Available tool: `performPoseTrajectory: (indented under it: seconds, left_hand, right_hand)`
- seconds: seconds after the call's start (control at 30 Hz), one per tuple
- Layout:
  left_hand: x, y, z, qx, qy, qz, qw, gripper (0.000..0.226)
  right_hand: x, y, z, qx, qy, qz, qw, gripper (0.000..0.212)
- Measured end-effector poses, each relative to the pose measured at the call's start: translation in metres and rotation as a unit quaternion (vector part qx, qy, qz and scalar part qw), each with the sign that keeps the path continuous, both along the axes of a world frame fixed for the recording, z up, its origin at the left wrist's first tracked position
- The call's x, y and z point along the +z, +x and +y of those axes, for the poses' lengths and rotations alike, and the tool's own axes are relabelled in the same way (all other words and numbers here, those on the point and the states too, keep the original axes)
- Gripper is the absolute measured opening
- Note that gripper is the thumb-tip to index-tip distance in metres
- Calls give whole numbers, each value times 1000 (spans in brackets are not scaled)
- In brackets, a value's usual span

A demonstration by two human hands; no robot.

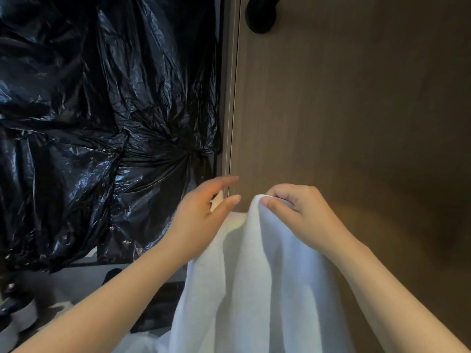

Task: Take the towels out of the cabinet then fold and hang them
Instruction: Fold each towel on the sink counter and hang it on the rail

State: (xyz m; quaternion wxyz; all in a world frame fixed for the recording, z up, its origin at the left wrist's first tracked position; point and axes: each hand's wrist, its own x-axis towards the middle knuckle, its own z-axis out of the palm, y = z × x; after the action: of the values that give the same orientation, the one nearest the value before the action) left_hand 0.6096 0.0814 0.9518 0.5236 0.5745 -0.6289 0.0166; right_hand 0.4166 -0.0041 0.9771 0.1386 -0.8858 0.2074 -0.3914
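We held one white towel [254, 276] up in front of a brown wooden panel [356, 110], and it hung down from our hands in long soft folds to the bottom of the view. Our right hand [303, 215] grasped it at its highest point. The thumb and the curled fingers [283, 197] pinched the top edge into a small peak, just in front of the panel. Our left hand [201, 217] was just beside it, to the left, with its fingers [224, 183] stretched out and released, blurred at the tips. A small piece of the towel's edge showed between that thumb and forefinger, and the cloth passed under the wrist. We could not tell whether the hand touched the cloth there. Both forearms were bare.

To the left of the panel's pale edge, crumpled black plastic sheeting [102, 98] filled the upper left of the view, glossy and creased. A rounded black fitting [262, 14] stuck out of the panel at the very top. Low on the left lay some dim, blurred shapes that we could not make out.
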Motion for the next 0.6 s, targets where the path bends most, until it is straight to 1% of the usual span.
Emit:
performPoseTrajectory:
  seconds: [0.07, 0.17, 0.3, 0.4, 0.47, 0.53, 0.6]
  left_hand:
    - [0, -5, -2, -55, 29, 39, 997, 33]
    - [-5, -11, -3, -118, 24, 134, 984, 27]
    - [-7, -14, -2, -144, 57, 138, 978, 21]
    - [-5, -10, -3, -123, 64, 120, 983, 20]
    - [-2, -4, -5, -84, 43, 100, 991, 16]
    - [2, 4, -6, -36, 13, 80, 996, 14]
    - [6, 15, -8, 19, -23, 59, 998, 14]
  right_hand:
    - [1, 2, 3, 20, -4, -5, 1000, 25]
    - [5, 3, 6, 41, -4, -14, 999, 24]
    - [7, 2, 7, 43, -9, -17, 999, 24]
    - [5, 1, 4, 29, -11, -6, 999, 21]
    - [1, -2, 0, 20, -4, -1, 1000, 21]
    - [-5, -6, -6, 8, 10, 8, 1000, 29]
    - [-11, -9, -12, -4, 13, 16, 1000, 43]
